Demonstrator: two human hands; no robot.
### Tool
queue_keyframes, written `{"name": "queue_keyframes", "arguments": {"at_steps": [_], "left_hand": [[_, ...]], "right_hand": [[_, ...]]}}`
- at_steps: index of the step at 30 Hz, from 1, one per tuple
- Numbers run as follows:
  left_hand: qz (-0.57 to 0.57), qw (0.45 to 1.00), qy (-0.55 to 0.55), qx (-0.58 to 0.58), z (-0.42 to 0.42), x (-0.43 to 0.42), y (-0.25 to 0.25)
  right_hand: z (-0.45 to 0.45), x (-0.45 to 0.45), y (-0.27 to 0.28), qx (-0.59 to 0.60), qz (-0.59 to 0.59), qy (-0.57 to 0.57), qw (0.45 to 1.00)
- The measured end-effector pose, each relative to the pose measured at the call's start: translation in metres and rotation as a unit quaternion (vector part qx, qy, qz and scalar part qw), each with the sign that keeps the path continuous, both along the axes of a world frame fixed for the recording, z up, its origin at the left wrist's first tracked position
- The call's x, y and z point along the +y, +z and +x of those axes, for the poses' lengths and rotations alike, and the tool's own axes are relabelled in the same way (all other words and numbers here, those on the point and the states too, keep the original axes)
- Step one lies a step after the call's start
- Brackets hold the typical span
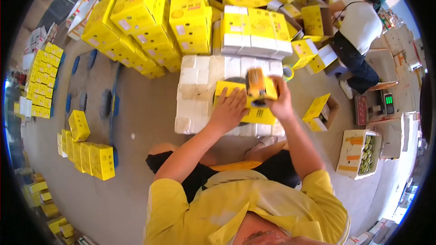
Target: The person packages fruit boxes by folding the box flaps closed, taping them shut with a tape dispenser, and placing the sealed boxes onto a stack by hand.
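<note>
A yellow carton [264, 117] with dark lettering lies in front of me on a white foam-box table [194, 102]. My left hand [230, 110] rests flat on the carton's left part, fingers stretched out. Wrapped around the right side of a yellow-and-orange tape dispenser [257, 81] is my right hand [282, 100]. The dispenser is over the carton and slightly blurred; whether it touches the cardboard I cannot tell. A dark round shape [235, 80] shows partly behind the carton. Beyond them, a strapped stack of flat yellow-and-white cartons [256, 29] sits at the table's far edge.
Tall stacks of yellow boxes [141, 9] stand at the back left. An open yellow box [321, 111] and a white crate of green fruit [356, 154] are on the floor at right. A co-worker [361, 27] bends near a scale display [388, 101]. Pallets [93, 90] lie left.
</note>
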State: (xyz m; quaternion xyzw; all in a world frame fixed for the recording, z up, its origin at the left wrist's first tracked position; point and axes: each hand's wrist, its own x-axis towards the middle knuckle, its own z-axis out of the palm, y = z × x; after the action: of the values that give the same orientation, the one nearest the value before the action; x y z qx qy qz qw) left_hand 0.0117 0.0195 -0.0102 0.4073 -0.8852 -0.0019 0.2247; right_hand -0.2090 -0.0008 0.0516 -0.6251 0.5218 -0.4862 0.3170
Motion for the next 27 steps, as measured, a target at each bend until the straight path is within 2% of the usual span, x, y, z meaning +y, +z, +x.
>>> {"name": "queue_keyframes", "arguments": {"at_steps": [1, 3, 4, 5, 6, 8, 10, 12, 13, 15, 16, 17, 18, 19, 20, 22, 23, 24, 26, 27], "left_hand": [[0.01, 1.0, -0.002, 0.0, -0.006, 0.007, 0.005], [0.093, 0.996, 0.0, 0.016, -0.011, 0.013, 0.024], [0.126, 0.992, 0.011, 0.003, -0.013, 0.014, 0.026], [0.093, 0.996, 0.014, -0.01, -0.014, 0.011, 0.023], [0.101, 0.995, 0.015, -0.006, -0.014, 0.009, 0.022], [0.233, 0.966, 0.003, -0.112, -0.014, 0.006, 0.023], [0.261, 0.961, 0.015, -0.091, -0.019, 0.005, 0.009], [0.183, 0.979, 0.037, 0.078, -0.018, 0.007, 0.008], [0.189, 0.978, 0.043, 0.075, -0.015, 0.007, 0.008], [0.1, 0.994, 0.01, 0.043, -0.008, 0.006, 0.009], [0.096, 0.994, 0.017, 0.048, -0.009, 0.004, 0.01], [0.19, 0.976, 0.032, 0.106, -0.014, 0.006, 0.007], [0.279, 0.945, 0.049, 0.164, -0.02, 0.006, 0.006], [0.197, 0.973, 0.001, 0.12, -0.011, 0.005, 0.006], [0.199, 0.98, -0.002, -0.008, -0.009, 0.005, 0.012], [0.312, 0.938, -0.029, -0.149, -0.01, -0.004, 0.037], [0.153, 0.986, -0.029, -0.055, -0.006, 0.004, 0.017], [0.128, 0.99, -0.051, -0.039, -0.002, 0.003, 0.007], [0.107, 0.991, -0.073, -0.034, -0.001, 0.0, 0.012], [0.099, 0.993, -0.063, -0.03, -0.003, -0.001, 0.014]], "right_hand": [[0.012, -0.015, 0.016, -0.001, -0.02, 0.053, 0.998], [0.058, -0.037, 0.085, 0.0, 0.097, 0.157, 0.983], [0.083, -0.048, 0.099, -0.015, 0.09, 0.21, 0.973], [0.106, -0.066, 0.093, 0.117, -0.048, 0.24, 0.962], [0.135, -0.077, 0.093, 0.177, -0.061, 0.256, 0.949], [0.193, -0.093, 0.089, 0.378, 0.036, 0.326, 0.866], [0.244, -0.097, 0.063, 0.474, 0.028, 0.401, 0.784], [0.29, -0.095, 0.012, 0.636, 0.003, 0.463, 0.618], [0.301, -0.09, -0.013, 0.63, 0.002, 0.47, 0.618], [0.318, -0.077, -0.039, 0.72, 0.087, 0.443, 0.528], [0.318, -0.077, -0.041, 0.712, 0.115, 0.438, 0.537], [0.311, -0.082, -0.024, 0.704, 0.147, 0.428, 0.547], [0.309, -0.089, -0.003, 0.721, 0.149, 0.446, 0.509], [0.298, -0.092, 0.041, 0.724, 0.123, 0.449, 0.508], [0.283, -0.093, 0.095, 0.729, 0.097, 0.452, 0.504], [0.225, -0.085, 0.177, 0.71, 0.019, 0.433, 0.555], [0.197, -0.079, 0.21, 0.699, 0.038, 0.386, 0.601], [0.169, -0.072, 0.23, 0.686, 0.05, 0.338, 0.643], [0.108, -0.084, 0.233, 0.485, 0.102, 0.358, 0.792], [0.09, -0.078, 0.236, 0.456, 0.107, 0.329, 0.82]]}}
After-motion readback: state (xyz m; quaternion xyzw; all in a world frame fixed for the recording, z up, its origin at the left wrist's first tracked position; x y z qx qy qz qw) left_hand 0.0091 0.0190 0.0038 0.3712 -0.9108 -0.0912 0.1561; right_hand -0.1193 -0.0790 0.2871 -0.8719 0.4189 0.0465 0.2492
